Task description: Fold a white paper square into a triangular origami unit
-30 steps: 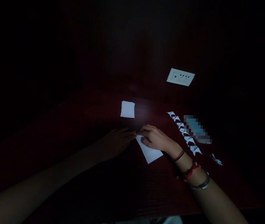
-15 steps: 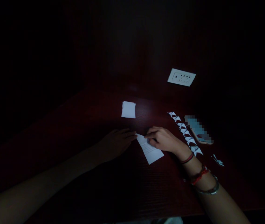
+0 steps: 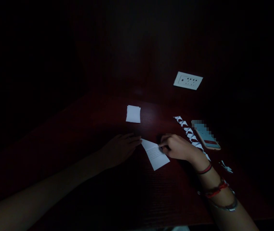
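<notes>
A folded white paper strip (image 3: 154,154) lies on the dark red wooden table (image 3: 137,189). My left hand (image 3: 121,148) rests flat beside it, fingertips touching the strip's upper left corner, fingers stretched out. My right hand (image 3: 176,147) sits at the strip's right edge with its fingers curled, a fingertip pressing on the paper's edge. Bracelets circle the right wrist.
A small stack of white paper squares (image 3: 133,114) lies further back. A chain of folded paper pieces (image 3: 190,135) runs diagonally at the right, beside a phone (image 3: 206,135). One small folded piece (image 3: 225,166) lies at the far right. A wall socket (image 3: 188,80) is behind.
My right hand slid to the right along the strip, from its upper left end to its right edge, uncovering the paper. The left hand has stayed where it was.
</notes>
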### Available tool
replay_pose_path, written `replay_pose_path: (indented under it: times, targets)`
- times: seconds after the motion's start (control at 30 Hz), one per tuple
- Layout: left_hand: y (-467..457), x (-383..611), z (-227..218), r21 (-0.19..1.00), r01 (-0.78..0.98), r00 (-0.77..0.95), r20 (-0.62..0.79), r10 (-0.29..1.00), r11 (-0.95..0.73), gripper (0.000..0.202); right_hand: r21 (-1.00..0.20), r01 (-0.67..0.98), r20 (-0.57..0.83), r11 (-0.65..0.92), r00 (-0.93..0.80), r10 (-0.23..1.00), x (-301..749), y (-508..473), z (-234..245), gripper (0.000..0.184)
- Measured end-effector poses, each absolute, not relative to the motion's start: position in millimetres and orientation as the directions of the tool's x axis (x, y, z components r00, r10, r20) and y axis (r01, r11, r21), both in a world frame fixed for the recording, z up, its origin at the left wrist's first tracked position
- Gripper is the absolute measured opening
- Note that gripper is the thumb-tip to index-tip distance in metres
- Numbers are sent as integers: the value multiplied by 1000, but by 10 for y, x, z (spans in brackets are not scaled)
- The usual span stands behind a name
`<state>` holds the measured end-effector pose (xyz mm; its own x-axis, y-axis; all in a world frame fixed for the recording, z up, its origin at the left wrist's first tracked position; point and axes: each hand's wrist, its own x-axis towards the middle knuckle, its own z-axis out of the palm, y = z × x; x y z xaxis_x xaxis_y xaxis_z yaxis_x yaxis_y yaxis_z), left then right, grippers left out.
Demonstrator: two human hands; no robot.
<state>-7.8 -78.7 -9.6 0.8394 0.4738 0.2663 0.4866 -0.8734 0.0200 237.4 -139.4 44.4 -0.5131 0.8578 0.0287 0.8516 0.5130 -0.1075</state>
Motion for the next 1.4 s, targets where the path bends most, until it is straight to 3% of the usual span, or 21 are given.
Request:
replay_pose_path:
  times: [0.13, 0.27, 0.37, 0.5, 0.6, 0.77, 0.87, 1.03, 1.23, 1.4]
  targets:
    - [-788, -59, -81, 76, 470, 826, 315, 468, -880, 34, -120, 867, 138, 484, -469, 873, 2378, -1361, 423, 22]
    - [-789, -12, -39, 119, 422, 814, 387, 433, -899, 23, -225, 844, 260, 487, -429, 865, 2274, -1308, 308, 22]
    - [-798, 15, 4, 139, 404, 822, 379, 425, -904, 19, -266, 838, 245, 477, -420, 874, 2173, -1280, 193, 23]
    - [-769, 15, -28, 221, 473, 778, 350, 522, -853, 13, -333, 824, 233, 459, -400, 887, 2077, -1271, 111, 13]
    - [-718, -4, -100, 269, 481, 745, 376, 551, -834, 21, -374, 817, 219, 439, -382, 898, 2033, -1284, 102, 6]
    - [-673, -12, -148, 353, 484, 710, 376, 595, -800, 13, -436, 801, 194, 411, -362, 912, 1982, -1315, 108, 4]
    - [-675, -1, -132, 393, 494, 699, 351, 623, -776, 14, -435, 803, 198, 408, -357, 913, 1947, -1341, 119, 13]
    - [-706, 9, -89, 400, 484, 704, 351, 617, -779, 12, -395, 812, 254, 430, -353, 900, 1898, -1385, 150, 9]
    - [-782, 31, -15, 359, 353, 723, 482, 496, -864, 6, -372, 799, 364, 472, -343, 866, 1871, -1397, 197, 8]
    - [-855, 51, 63, 403, 301, 702, 520, 486, -865, 9, -370, 763, 435, 530, -362, 824, 1805, -1417, 244, 8]
